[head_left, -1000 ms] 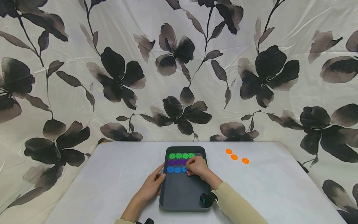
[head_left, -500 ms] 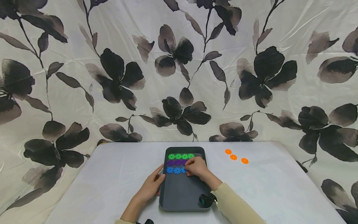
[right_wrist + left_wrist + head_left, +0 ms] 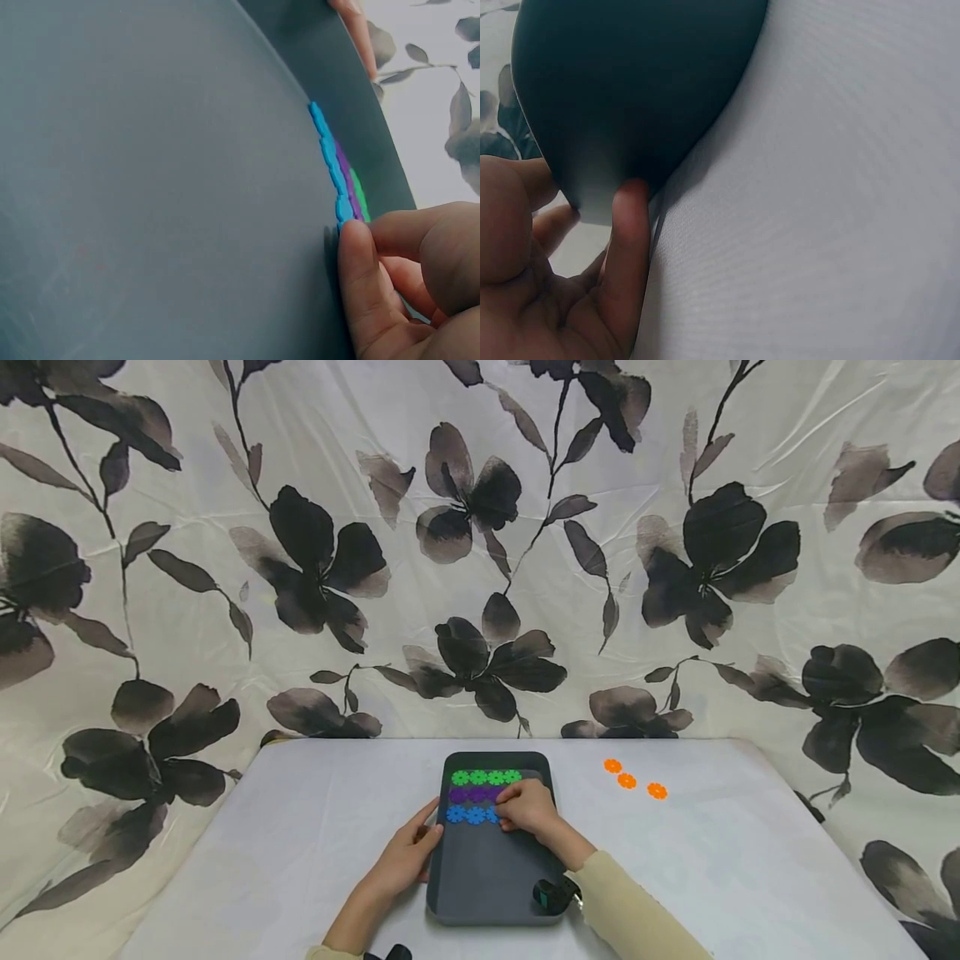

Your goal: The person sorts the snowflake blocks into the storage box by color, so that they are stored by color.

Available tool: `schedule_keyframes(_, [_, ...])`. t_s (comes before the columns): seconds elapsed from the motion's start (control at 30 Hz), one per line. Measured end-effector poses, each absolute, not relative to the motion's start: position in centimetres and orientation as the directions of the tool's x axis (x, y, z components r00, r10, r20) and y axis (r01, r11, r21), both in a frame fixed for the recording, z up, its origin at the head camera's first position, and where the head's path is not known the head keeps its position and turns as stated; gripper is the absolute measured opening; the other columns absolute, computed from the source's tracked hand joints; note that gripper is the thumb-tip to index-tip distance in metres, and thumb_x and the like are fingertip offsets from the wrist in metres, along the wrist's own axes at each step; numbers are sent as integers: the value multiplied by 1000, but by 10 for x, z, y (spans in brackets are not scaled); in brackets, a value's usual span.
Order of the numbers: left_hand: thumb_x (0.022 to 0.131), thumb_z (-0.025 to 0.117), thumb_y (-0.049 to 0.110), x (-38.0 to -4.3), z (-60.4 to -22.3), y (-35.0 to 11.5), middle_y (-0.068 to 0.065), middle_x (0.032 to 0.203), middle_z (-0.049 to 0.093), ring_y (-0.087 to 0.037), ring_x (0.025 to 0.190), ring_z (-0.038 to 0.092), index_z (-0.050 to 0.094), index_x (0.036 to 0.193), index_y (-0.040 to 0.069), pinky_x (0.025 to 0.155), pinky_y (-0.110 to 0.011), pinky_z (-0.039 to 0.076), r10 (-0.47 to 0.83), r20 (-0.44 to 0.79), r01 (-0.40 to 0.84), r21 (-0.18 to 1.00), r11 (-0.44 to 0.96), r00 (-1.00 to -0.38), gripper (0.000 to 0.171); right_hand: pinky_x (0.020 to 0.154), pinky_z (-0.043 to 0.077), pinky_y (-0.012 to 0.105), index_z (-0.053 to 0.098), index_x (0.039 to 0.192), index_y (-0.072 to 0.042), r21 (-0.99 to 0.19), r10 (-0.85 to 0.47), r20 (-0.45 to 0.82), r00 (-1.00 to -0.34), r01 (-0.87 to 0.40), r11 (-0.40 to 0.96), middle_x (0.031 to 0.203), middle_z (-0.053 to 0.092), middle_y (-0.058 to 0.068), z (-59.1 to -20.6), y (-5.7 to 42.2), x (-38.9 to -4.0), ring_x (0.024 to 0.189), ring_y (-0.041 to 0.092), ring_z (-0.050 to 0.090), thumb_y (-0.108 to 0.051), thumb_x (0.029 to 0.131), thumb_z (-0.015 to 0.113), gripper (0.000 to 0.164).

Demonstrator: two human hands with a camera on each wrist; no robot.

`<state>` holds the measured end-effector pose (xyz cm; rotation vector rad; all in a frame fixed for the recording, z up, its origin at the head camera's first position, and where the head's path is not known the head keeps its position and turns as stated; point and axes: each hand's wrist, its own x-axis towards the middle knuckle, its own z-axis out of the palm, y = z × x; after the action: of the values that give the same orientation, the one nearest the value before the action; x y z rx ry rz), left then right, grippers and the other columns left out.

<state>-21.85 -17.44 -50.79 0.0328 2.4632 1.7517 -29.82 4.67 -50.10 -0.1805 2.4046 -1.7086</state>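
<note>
A dark grey rectangular tray (image 3: pixel 491 877) lies on the white table. Inside it, flower-shaped plastic discs form three rows: green discs (image 3: pixel 478 777) at the far end, purple discs (image 3: pixel 477 795) behind, and blue discs (image 3: pixel 476 815) nearest. My right hand (image 3: pixel 531 807) is at the right end of the blue row, thumb and index finger pinching a blue disc (image 3: pixel 343 208) there, mostly covered by the fingertips. The left hand (image 3: pixel 408 852) rests at the tray's left side; in the left wrist view its fingers (image 3: pixel 632 206) lie against the outer wall.
Three loose orange discs (image 3: pixel 627 781) lie on the table (image 3: pixel 742 860) right of the tray. A floral cloth (image 3: pixel 585 560) hangs behind the table's far edge. A black device (image 3: pixel 552 895) on the right wrist overlaps the tray's near right corner.
</note>
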Motion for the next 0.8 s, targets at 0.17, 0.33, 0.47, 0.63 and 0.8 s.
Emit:
schedule_keyframes(0.17, [103, 51, 27, -219, -506, -174, -12, 99, 52, -20, 74, 45, 34, 152, 20, 52, -35, 52, 77, -95, -63, 937, 342, -993, 53, 52, 55, 30, 68, 91, 6, -946, -206, -76, -976, 5, 325, 73, 64, 11, -503, 46, -301, 52, 12, 63, 3, 82, 72, 9])
schedule_keyframes(0.33, [103, 51, 27, -220, -508, -171, -12, 99, 52, -20, 74, 45, 35, 152, 20, 53, -35, 51, 73, -95, -64, 934, 351, -993, 52, 52, 55, 30, 67, 92, 7, -953, -194, -79, -978, 17, 304, 73, 65, 10, -503, 48, -301, 52, 12, 63, 2, 83, 71, 11])
schedule_keyframes(0.47, [103, 51, 27, -219, -510, -169, -12, 99, 53, -20, 72, 44, 35, 152, 20, 52, -35, 51, 83, -98, -63, 935, 350, -992, 53, 54, 56, 30, 67, 95, 7, -962, -186, -111, -976, 58, 268, 74, 65, 12, -502, 51, -300, 53, 11, 62, 1, 85, 70, 12])
schedule_keyframes(0.63, [102, 51, 27, -218, -510, -169, -12, 99, 53, -19, 69, 44, 35, 152, 22, 51, -34, 50, 77, -112, -78, 934, 349, -991, 53, 59, 56, 29, 65, 103, 9, -978, -216, -146, -965, 108, 179, 86, 65, 21, -490, 56, -303, 58, 12, 61, -2, 89, 67, 18])
schedule_keyframes(0.8, [103, 51, 29, -220, -507, -168, -11, 100, 53, -19, 64, 44, 36, 152, 24, 50, -32, 48, 49, -124, -99, 932, 350, -991, 52, 64, 57, 31, 62, 113, 10, -980, -228, -149, -962, 113, 162, 103, 63, 26, -466, 67, -310, 64, 13, 62, -7, 93, 64, 26])
